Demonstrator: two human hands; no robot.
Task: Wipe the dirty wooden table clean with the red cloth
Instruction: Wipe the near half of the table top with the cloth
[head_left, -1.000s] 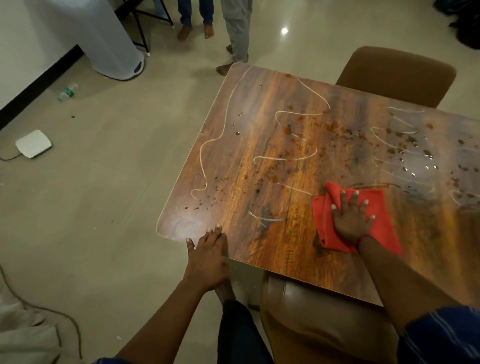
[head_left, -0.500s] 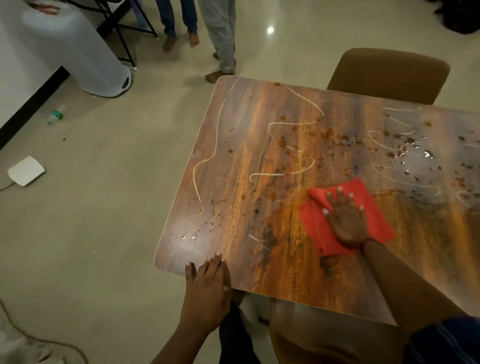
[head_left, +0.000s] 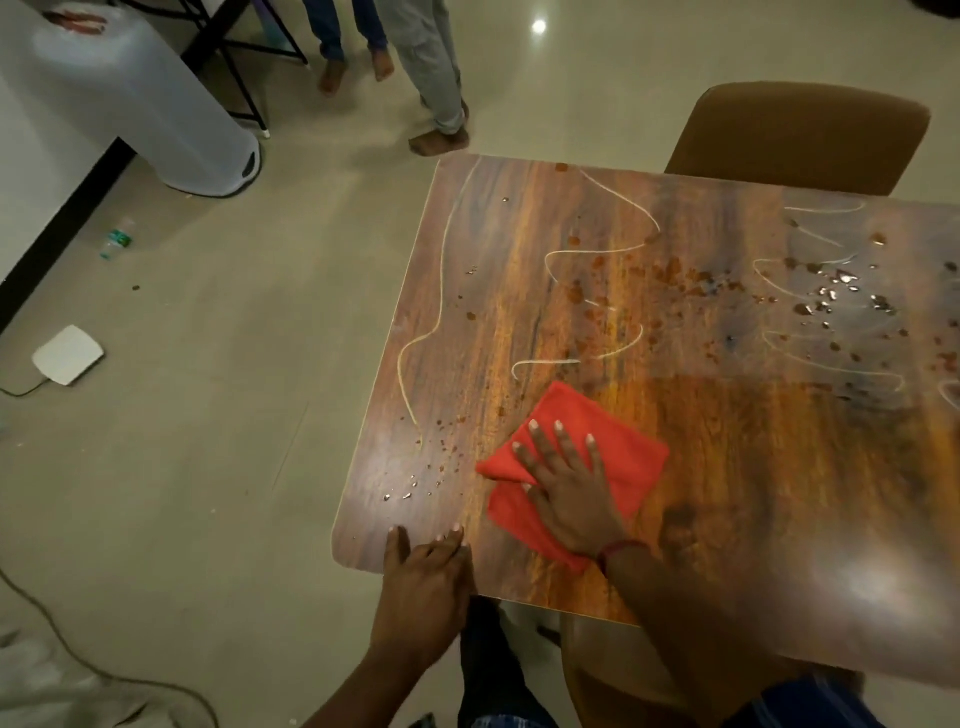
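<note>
Wiping under way on a dark wooden bench (head_left: 779, 493), seen from the head of the person doing it. Nearest, the left grip (head_left: 423, 587) lies flat with straight fingers on the bench's near edge, close to the near-left corner, holding nothing. Just right of it and a little farther in, the right grip (head_left: 571, 493) presses down on the red cloth (head_left: 628, 457) with fingers spread and straight. The cloth lies flat under the palm and shows past the hand on the left, far and right sides. It is pressed, not pinched.

Over the last second the cloth has slid left along the near strip of the bench toward that corner, and a short pale streak near the front edge is gone. The wood right of the cloth now looks clean, so the near strip seems nearly done.

Left of the cloth a scatter of small droplets (head_left: 415, 483) remains. Farther in, pale squiggly lines (head_left: 550, 362) and brown spots (head_left: 675, 275) cover the middle and far right, so most of the job probably lies ahead. Beyond the far edge stand a brown chair (head_left: 795, 140) and two people's legs (head_left: 426, 78).
</note>
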